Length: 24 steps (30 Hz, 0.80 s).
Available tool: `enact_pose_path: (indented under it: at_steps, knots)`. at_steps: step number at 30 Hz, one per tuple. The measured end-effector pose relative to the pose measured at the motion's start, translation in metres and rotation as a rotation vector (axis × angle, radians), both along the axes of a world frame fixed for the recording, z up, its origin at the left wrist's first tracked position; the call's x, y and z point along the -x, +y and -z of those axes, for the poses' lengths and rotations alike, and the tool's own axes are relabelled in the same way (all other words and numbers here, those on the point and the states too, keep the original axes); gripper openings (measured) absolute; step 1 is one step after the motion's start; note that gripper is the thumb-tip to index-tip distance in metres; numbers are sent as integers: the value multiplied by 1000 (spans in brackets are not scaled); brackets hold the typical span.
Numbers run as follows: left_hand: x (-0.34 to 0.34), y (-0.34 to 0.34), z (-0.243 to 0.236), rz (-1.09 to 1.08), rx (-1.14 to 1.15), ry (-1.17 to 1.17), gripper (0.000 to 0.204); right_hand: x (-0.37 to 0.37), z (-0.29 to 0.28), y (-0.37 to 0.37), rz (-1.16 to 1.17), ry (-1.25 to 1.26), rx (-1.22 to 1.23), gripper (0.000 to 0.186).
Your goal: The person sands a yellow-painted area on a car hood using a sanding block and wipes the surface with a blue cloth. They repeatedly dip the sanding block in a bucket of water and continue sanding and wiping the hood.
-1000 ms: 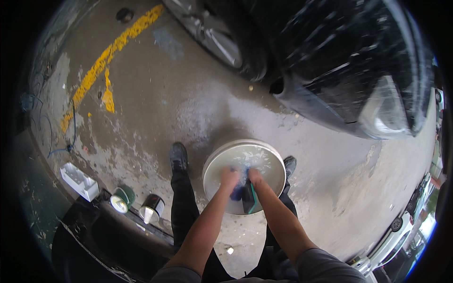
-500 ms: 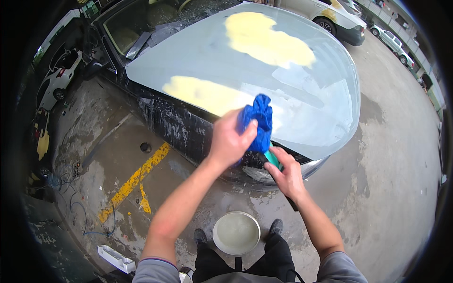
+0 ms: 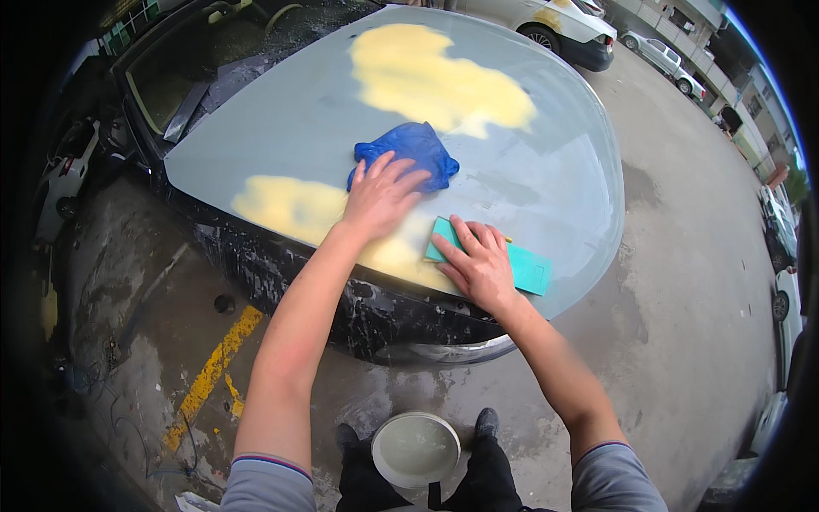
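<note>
On the grey car hood (image 3: 281, 119), streaked with pale yellow patches, lies a crumpled blue cloth (image 3: 418, 149). My left hand (image 3: 380, 200) rests over its near edge, fingers spread. To the right, my right hand (image 3: 482, 264) grips a long flat teal sanding block (image 3: 531, 271) from above, thumb along one side and fingers across it. The block is held against or just over the hood near its front edge; its contact with the surface is hidden. One yellow patch (image 3: 290, 209) extends beneath my left forearm, and another (image 3: 435, 81) lies farther off.
A white bucket (image 3: 416, 450) of cloudy water stands on the wet floor between my feet. The car's dark side panel (image 3: 281, 282) runs along the hood's near edge. Beyond stands a white car (image 3: 563, 30). A yellow floor line (image 3: 213, 367) lies at left, near a thin hose (image 3: 128, 427).
Both hands have moved forward over the hood and apart. The bunched cloth, held in the left hand before, now lies spread on the hood. The sanding block is now over the hood, broad face up.
</note>
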<state>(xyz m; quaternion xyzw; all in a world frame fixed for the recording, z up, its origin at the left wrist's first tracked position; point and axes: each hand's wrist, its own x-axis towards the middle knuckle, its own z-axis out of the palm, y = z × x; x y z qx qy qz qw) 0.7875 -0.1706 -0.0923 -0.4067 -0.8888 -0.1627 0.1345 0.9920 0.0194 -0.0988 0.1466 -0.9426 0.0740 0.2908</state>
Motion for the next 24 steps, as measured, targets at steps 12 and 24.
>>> enact_pose_path:
  at_steps: [12,24]
  knots:
    - [106,-144,17,-455,-170,142,54,26,-10,28,-50,-19,2,56]
    - [114,-228,86,-661,-206,115,55,36,-10,55,-39,-12,60,60]
